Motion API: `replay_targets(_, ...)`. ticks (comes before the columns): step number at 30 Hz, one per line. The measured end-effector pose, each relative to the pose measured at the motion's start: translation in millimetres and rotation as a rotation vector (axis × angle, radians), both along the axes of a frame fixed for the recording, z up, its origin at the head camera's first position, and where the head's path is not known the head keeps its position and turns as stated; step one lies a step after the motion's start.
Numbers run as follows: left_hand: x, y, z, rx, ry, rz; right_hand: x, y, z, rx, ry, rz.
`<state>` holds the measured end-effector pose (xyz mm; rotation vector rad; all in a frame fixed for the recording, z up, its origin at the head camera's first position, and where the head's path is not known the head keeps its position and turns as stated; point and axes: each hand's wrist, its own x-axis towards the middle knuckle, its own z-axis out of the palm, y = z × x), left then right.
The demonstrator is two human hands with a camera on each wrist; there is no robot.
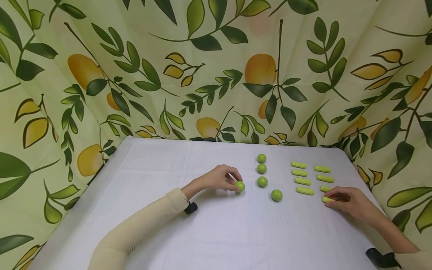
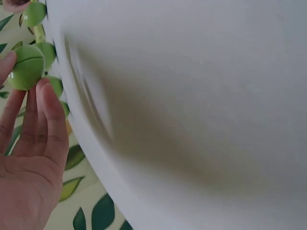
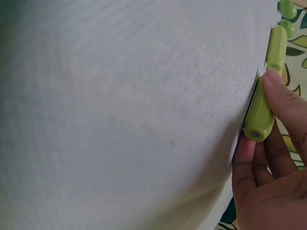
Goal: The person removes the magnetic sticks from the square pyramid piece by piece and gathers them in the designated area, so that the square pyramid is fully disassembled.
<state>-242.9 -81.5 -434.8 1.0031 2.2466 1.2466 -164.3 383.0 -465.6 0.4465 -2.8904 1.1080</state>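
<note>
- The left hand (image 1: 221,179) pinches a green ball (image 1: 240,186) between its fingertips, low against the white desk (image 1: 216,232), left of the middle.
- Three more balls (image 1: 261,168) stand in a column just right of it, and a fourth ball (image 1: 276,195) sits apart, nearer the person.
- The right hand (image 1: 349,200) grips a green peg (image 1: 326,199) by its fingertips, near the desk's right edge.
- Seven other pegs (image 1: 302,181) lie in two columns just behind that hand, close to the right rim.
- Bare cloth spreads wide across the left half and the near side.
- A leaf-printed curtain (image 1: 216,67) closes off the far edge and both sides.
</note>
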Motion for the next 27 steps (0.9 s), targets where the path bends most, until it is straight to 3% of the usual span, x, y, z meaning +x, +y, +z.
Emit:
replay_targets(11, -0.3, 34.7, -5.2, -0.024, -0.037, -0.041, 1.5, -2.0, 1.6, -0.005, 0.004, -0.001)
replay_targets(20, -2.8, 45.5, -8.8, -0.031, -0.016, -0.044, 0.9, 1.4, -0.6, -0.054, 0.019, 0.04)
replay_targets(27, -4.5, 46.0, -9.7, -0.047, -0.008, -0.039, 0.1, 2.7, -2.5, -0.032, 0.011, 0.03)
